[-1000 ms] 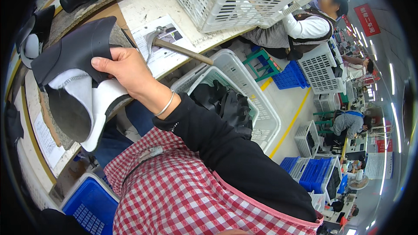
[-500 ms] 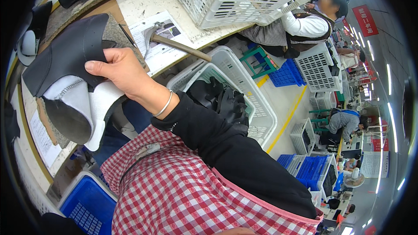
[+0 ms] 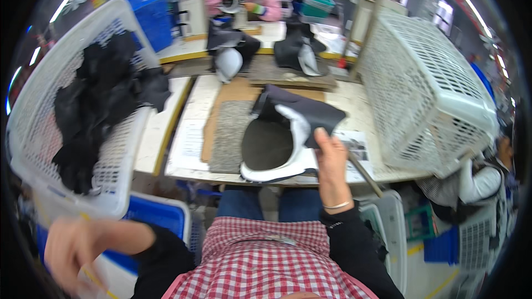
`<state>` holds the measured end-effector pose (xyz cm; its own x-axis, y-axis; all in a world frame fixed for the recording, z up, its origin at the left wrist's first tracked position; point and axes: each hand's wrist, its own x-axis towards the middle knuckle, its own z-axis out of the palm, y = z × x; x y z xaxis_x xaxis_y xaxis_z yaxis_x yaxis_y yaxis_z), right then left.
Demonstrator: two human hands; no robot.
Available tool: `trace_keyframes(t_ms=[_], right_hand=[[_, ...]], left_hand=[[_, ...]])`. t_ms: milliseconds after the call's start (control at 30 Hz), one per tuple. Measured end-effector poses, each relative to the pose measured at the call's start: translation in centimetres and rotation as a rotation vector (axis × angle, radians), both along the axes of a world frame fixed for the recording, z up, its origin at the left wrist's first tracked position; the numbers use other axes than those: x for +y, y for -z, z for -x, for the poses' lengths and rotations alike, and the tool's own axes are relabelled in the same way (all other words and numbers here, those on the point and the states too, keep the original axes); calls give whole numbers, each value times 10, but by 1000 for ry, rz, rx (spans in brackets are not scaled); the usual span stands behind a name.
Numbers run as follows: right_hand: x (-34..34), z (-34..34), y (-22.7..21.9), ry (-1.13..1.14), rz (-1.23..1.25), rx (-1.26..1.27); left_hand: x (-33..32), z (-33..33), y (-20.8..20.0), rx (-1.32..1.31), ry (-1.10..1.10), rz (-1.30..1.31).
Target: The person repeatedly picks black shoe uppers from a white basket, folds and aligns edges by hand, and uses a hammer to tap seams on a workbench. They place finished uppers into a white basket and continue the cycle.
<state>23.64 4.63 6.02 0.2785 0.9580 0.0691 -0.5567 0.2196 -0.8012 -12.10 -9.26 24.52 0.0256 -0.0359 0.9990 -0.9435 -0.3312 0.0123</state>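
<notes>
My right hand (image 3: 332, 169) grips a black shoe upper (image 3: 310, 117) by its edge, thumb on top. The upper's white and grey lining (image 3: 300, 130) and dark hollow inside face me, and it hangs over the near part of the worktable (image 3: 188, 158). Beside that hand the wooden handle of a hammer (image 3: 366, 176) slants off the table's front edge; its head is hidden. At the lower left, my left hand (image 3: 75, 252) is blurred by motion, its fingers loosely apart and nothing visible in them. It is nearest to a white basket.
The white basket (image 3: 124, 158) at left holds black pieces (image 3: 105, 88). A stone slab (image 3: 227, 133) lies on the table. Further uppers (image 3: 299, 50) rest on a board at the back. A large white crate (image 3: 460, 99) stands right. Someone in pink (image 3: 263, 3) sits at a machine beyond.
The view has swung from the right side to face the table, and my left hand has come into sight. The upper stays in my right hand, now held with its hollow toward me.
</notes>
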Motion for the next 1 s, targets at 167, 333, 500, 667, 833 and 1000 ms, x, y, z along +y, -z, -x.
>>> trace_keyframes(t_ms=[167, 333, 500, 667, 833, 1000], right_hand=[[5, 11, -24, 99, -91, -116], [-8, 27, -2, 37, 128, -291], [-3, 12, 34, 27, 68, -242], [4, -3, 37, -76, 238, 15], [5, -3, 36, -138, 265, -3], [8, -11, 32, -132, 123, 46]], left_hand=[[58, -112, 104, 1102, -1652, 0], [109, -151, 165, 1000, -1796, -227], [116, -161, 169, 1020, -1840, -222], [144, -157, 204, 999, -1548, 147], [157, -144, 202, 1079, -708, 1256], [72, -155, 157, 697, -1652, 274]])
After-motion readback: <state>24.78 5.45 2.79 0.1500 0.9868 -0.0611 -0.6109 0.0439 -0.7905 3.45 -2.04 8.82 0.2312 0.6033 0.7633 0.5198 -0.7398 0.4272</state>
